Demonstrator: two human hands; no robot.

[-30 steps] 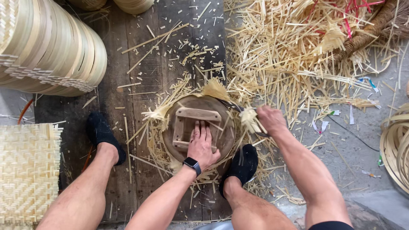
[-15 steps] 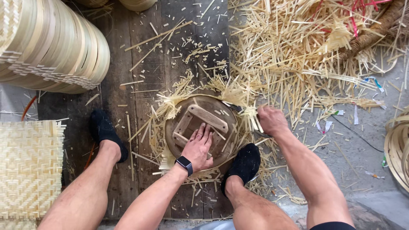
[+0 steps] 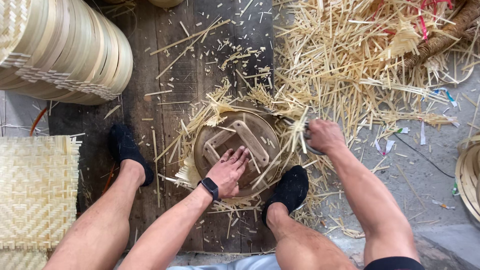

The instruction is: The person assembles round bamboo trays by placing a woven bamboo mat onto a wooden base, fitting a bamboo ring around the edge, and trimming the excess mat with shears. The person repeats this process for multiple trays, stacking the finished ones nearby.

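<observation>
A round wooden disc [image 3: 260, 150] with raised wooden bars lies on a wooden board, and bamboo strip ends stick out from under its rim. My left hand [image 3: 229, 172], a dark watch on its wrist, presses flat on the disc with fingers spread against the bars. My right hand [image 3: 324, 136] is closed at the disc's right rim among the protruding bamboo strips [image 3: 292, 135]. It grips a dark-handled tool [image 3: 309, 146], mostly hidden by the fingers. My feet in black socks rest on either side of the disc.
A stack of round bamboo hoops [image 3: 65, 50] lies at the upper left. A woven bamboo mat [image 3: 35, 192] sits at the left edge. A heap of cut bamboo strips [image 3: 360, 65] covers the upper right, and more hoops [image 3: 470, 175] lie at the right edge.
The disc has turned clockwise under my left hand, so its bars now lie at a steeper slant. My right hand stays at the right rim among the strips.
</observation>
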